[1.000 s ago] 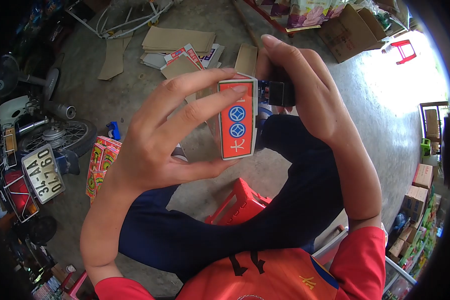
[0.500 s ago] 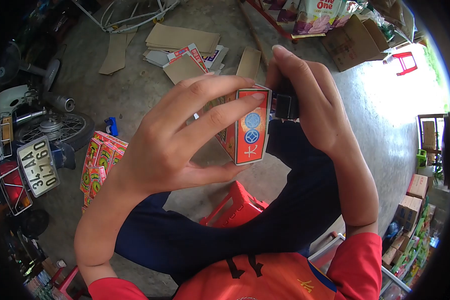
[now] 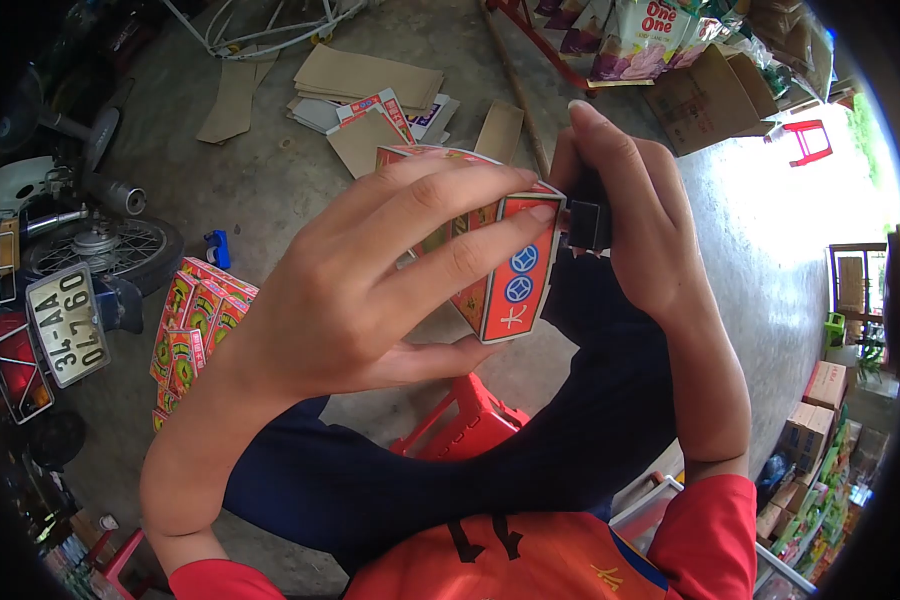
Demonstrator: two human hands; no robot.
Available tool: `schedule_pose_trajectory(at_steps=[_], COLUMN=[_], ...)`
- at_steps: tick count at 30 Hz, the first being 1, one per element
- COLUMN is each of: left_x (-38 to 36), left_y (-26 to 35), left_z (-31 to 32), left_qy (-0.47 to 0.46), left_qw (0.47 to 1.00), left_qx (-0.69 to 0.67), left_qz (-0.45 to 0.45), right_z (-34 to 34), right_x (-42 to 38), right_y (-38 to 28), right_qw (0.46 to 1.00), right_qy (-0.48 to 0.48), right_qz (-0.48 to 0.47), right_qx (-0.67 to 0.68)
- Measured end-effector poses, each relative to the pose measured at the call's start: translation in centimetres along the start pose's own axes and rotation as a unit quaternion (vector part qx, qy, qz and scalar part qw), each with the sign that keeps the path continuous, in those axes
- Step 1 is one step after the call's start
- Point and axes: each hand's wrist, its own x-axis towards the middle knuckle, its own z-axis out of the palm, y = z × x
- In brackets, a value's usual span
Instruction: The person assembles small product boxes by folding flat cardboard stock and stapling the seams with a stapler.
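Observation:
A small red printed cardboard box (image 3: 530,235) is held up over my lap, its red end with blue round marks turned toward me. My left hand (image 3: 345,275) wraps round it, with fingers over the top and the thumb under the lower edge. Close by the box's upper right edge, my right hand (image 3: 645,210) grips a black tool (image 3: 589,226) with a block-shaped end. Most of that tool is hidden in the palm, and I cannot tell its kind.
Similar printed boxes (image 3: 195,320) are piled on the floor at left, near a motorbike (image 3: 80,260). Flat cardboard pieces (image 3: 370,75) lie ahead. A red plastic stool (image 3: 470,425) stands between my legs. An open carton (image 3: 700,105) is at the far right.
Both hands have shifted slightly right and down in view, with the box and the black tool. More of the box's top and long side now shows.

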Motion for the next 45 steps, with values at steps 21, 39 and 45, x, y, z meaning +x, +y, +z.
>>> schedule_pose_trajectory(at_steps=[21, 39, 45], left_x=[0.1, -0.5, -0.7], left_y=[0.3, -0.2, -2.0], left_z=[0.2, 0.6, -0.4], left_qy=[0.006, 0.039, 0.063], left_qw=[1.000, 0.998, 0.998], left_qx=[0.014, -0.036, -0.017], left_qz=[0.004, 0.015, 0.001], right_z=[0.0, 0.4, -0.1], right_x=[0.0, -0.3, 0.1], right_y=[0.2, -0.1, -0.4], right_qw=[0.998, 0.999, 0.993], right_qy=[0.015, 0.040, -0.041], right_qz=[-0.048, -0.003, 0.073], right_qx=[-0.025, -0.011, 0.088])
